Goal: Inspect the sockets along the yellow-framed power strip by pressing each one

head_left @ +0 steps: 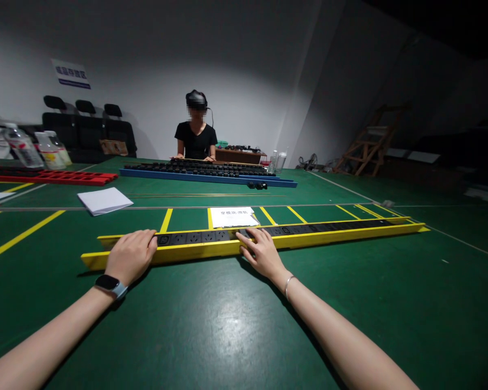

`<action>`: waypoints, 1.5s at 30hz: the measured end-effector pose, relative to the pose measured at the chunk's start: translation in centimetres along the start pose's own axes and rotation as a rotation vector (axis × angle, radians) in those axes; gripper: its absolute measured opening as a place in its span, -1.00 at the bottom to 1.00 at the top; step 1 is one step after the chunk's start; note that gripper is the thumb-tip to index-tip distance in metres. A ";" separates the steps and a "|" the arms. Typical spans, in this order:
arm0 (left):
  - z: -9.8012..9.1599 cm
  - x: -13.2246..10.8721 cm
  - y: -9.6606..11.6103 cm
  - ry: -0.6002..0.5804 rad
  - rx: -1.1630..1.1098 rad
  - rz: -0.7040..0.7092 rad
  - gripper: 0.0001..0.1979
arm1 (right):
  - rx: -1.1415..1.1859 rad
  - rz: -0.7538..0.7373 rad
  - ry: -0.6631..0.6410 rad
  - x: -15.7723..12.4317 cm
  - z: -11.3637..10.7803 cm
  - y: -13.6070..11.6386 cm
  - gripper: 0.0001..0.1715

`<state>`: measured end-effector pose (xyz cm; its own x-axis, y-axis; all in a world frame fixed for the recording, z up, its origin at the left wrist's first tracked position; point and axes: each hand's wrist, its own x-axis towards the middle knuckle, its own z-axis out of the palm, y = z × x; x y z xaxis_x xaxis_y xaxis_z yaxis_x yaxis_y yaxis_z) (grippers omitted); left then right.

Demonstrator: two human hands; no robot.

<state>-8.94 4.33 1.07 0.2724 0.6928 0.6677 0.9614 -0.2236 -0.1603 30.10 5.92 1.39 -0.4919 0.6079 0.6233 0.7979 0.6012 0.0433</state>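
A long yellow rail (333,234) lies across the green table, with a row of black socket-like blocks (195,237) set in its channel. My left hand (130,255) rests over the rail's left part, fingers curled down onto it beside the end block; a black watch is on that wrist. My right hand (260,250) lies flat on the rail near its middle, fingers spread over the black blocks, a thin bracelet on the wrist. Neither hand lifts anything.
A white label sheet (232,216) lies just behind the rail; a stack of paper (104,200) sits further left. A person sits across at a blue rail (211,176) of black blocks. A red rail (52,176) and bottles (44,149) are far left.
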 end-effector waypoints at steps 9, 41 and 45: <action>0.1 0.0 -0.1 0.005 -0.006 0.007 -0.58 | -0.022 0.081 0.063 -0.1 0.1 -0.1 -0.53; 0.3 -0.1 -0.2 0.012 0.011 0.019 -0.56 | -0.075 0.083 0.028 0.2 -0.2 -0.3 -0.60; 0.4 -0.1 -0.3 0.000 0.002 0.018 -0.55 | -0.063 0.093 0.037 0.1 -0.1 0.1 -0.63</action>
<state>-9.22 4.60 0.78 0.2899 0.6888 0.6645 0.9564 -0.2346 -0.1741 30.14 5.98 1.58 -0.4022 0.6397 0.6550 0.8604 0.5086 0.0316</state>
